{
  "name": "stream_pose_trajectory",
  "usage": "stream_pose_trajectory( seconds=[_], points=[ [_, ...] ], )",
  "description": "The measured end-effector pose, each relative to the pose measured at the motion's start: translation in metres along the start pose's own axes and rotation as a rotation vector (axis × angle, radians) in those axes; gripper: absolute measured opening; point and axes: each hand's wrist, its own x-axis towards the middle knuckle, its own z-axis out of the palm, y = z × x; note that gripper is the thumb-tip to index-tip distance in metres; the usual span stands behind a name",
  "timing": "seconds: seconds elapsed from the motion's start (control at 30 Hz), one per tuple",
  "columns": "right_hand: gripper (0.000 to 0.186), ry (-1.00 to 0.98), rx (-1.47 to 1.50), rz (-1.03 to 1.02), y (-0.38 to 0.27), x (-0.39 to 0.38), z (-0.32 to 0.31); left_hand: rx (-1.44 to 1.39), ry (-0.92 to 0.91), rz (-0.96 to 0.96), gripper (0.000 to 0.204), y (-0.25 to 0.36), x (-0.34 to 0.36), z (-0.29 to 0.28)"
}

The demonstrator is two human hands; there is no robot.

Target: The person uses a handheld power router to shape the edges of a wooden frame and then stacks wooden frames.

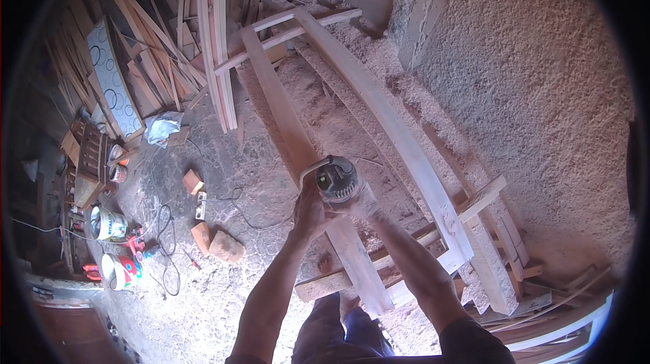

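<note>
Both my hands grip a router [337, 180], a power tool with a dark, round, vented top and a cable looping off its upper left. It stands on a long wooden plank [281, 103] that runs away from me across wooden crosspieces. My left hand [309, 207] is wrapped round the tool's left side. On its right side is my right hand [365, 203], fingers partly hidden behind the tool. The router's base and bit are hidden from above. A second long plank [399, 134] lies to the right, roughly alongside the first.
Wood offcuts [145, 46] lean at the far left. Sawdust heaps against the rough wall [521, 86] at right. On the left floor are bricks [227, 247], a white bucket [108, 224], another bucket [122, 271] and a loose cable [164, 255]. A crosspiece [318, 287] lies near my legs.
</note>
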Motion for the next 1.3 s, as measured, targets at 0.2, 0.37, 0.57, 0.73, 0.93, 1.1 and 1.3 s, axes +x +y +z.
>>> stream_pose_trajectory(
  seconds=[0.2,0.37,0.57,0.73,0.93,1.1,1.3],
  points=[
    [0.092,-0.08,0.02,0.037,-0.028,-0.015,-0.012,-1.033,0.049,-0.409,0.052,-0.008,-0.016,0.023],
    [0.093,-0.018,-0.079,-0.048,-0.009,-0.051,-0.018,-0.632,0.016,-0.253,0.053,-0.012,-0.043,0.047],
    [0.098,-0.041,0.013,-0.057,-0.008,-0.092,-0.015,-0.462,-0.013,-0.193,0.05,-0.033,-0.083,0.071],
    [0.106,-0.093,0.07,0.164,-0.013,-0.139,-0.024,0.039,-0.045,-0.067,0.07,-0.009,-0.125,0.089],
    [0.1,-0.078,0.002,0.14,-0.01,-0.197,-0.025,-0.774,0.0,-0.421,0.059,0.011,-0.167,0.114],
    [0.099,-0.061,-0.124,0.116,-0.015,-0.238,-0.03,0.071,-0.068,-0.1,0.058,0.005,-0.207,0.133],
    [0.1,-0.102,-0.062,0.021,-0.019,-0.264,-0.029,-0.161,-0.062,-0.212,0.052,-0.037,-0.244,0.153]
  ],
)
